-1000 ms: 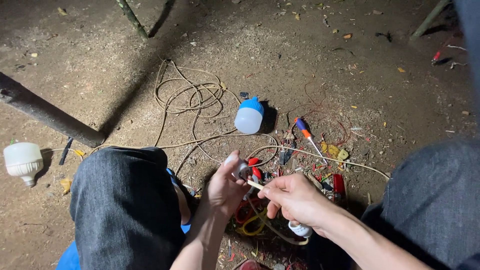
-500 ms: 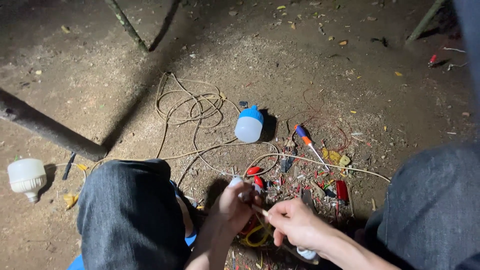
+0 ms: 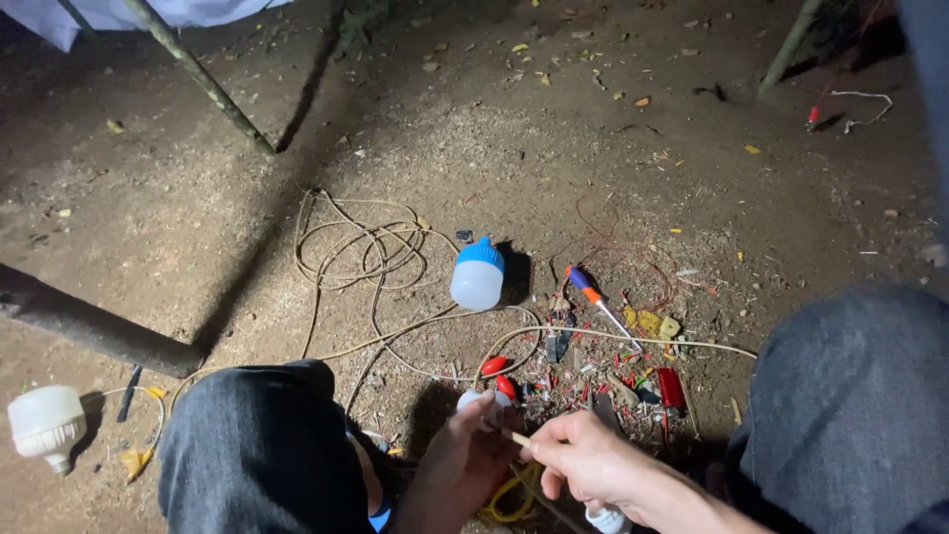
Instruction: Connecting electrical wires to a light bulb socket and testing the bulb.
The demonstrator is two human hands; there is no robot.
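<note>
While crouched over bare dirt, both hands meet low in frame between the 2 knees. Left hand (image 3: 465, 455) curled around a small white part (image 3: 476, 400) with red bits showing just beyond it; fingers pressed onto it, grip closed. Right hand (image 3: 583, 460) pinching a thin pale wire end (image 3: 516, 436) between thumb and forefinger, other fingers folded under.

Key relation: wire end points left and slightly up, straight at the white part in the left hand. Long axis runs roughly right-to-left across the frame. Tip sits just beside the left fingers, near touching; cannot tell whether actual contact is made. Right hand nearer the wire, left hand nearer the part.

Pose: left forearm rises from bottom centre, wrist bent inward. Right forearm enters from bottom right, wrist level, knuckles up.

Around them: yellow wire loop (image 3: 514, 499) under the hands, another white piece (image 3: 603, 519) below the right wrist. Beyond the hands, litter of red and dark scraps, a red block (image 3: 671, 388), a screwdriver (image 3: 598, 302) with blue and orange handle lying diagonal. Blue-capped white bulb (image 3: 477, 274) farther out, on its side. Pale cable (image 3: 366, 252) coiled left of it, 1 strand running right past the scraps. Second white bulb (image 3: 44, 423) well apart at far left, near a dark pole (image 3: 94, 326).
</note>
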